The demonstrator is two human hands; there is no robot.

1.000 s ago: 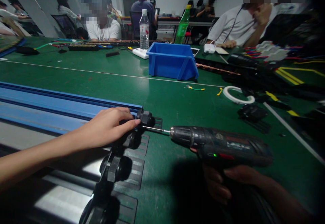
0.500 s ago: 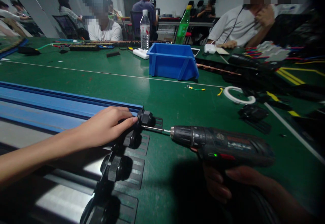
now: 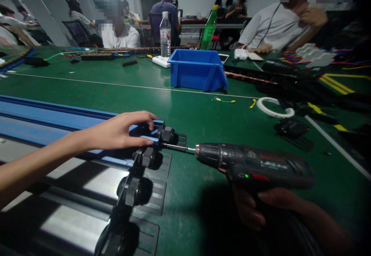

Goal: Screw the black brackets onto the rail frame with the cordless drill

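Note:
At the left lies a blue metal profile [image 3: 58, 116] beside silver ones, with black cable glands [image 3: 133, 190] on a dark plate at their ends. My left hand [image 3: 127, 130] rests on the blue profile near its end, thumb and curled fingers set apart across it. The fingers of my right hand [image 3: 249, 209] wrap round the handle of a black power drill [image 3: 255, 163]. Its long thin bit [image 3: 176, 147] points left and reaches the plate by the farthest gland. Shadow hides part of my right hand.
A blue bin [image 3: 197, 70] stands beyond the drill, near a clear bottle [image 3: 165, 35] and a green bottle [image 3: 209, 29]. A white ring [image 3: 275, 113], wires and black parts lie at the right. People sit across the table.
My left hand has shifted slightly up and away from the glands, its fingers now more curled and spread from the thumb. The drill and bit look nearly unmoved.

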